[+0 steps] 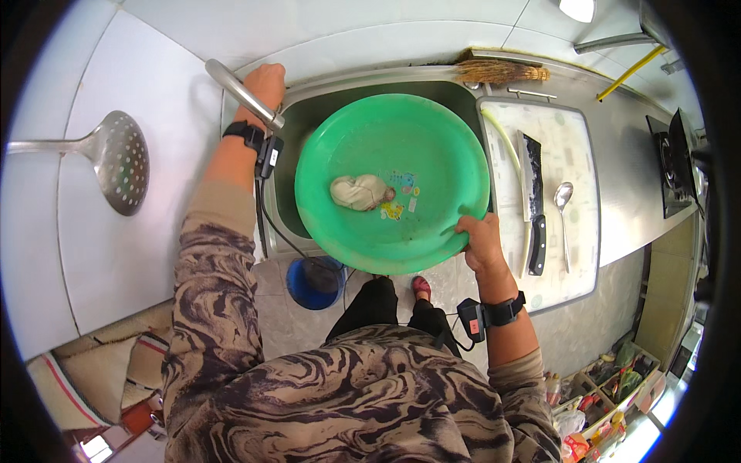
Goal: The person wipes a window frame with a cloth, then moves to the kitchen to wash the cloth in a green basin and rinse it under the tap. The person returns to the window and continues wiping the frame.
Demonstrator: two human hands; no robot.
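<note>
A green plastic basin [428, 150] rests over the stainless steel sink [292, 116], its near rim overhanging the sink's front edge. My right hand [483, 240] grips the basin's rim at the lower right, the thumb inside. In the basin, left of its middle, lies a wrung, off-white cloth-like bundle [359, 192] beside printed cartoon figures. My left hand [266, 84] is at the back left by the wall, behind the curved metal faucet [240, 92]; its fingers are bunched, and whether it holds the tap's handle cannot be seen.
Right of the sink, a cutting board [573, 231] bears a black-handled knife [537, 231], a metal spoon [564, 199] and a green stalk [501, 133]. A straw brush [501, 71] lies behind. A skimmer [121, 162] hangs left. A blue bucket [301, 289] stands on the floor; a gas stove [666, 156] is far right.
</note>
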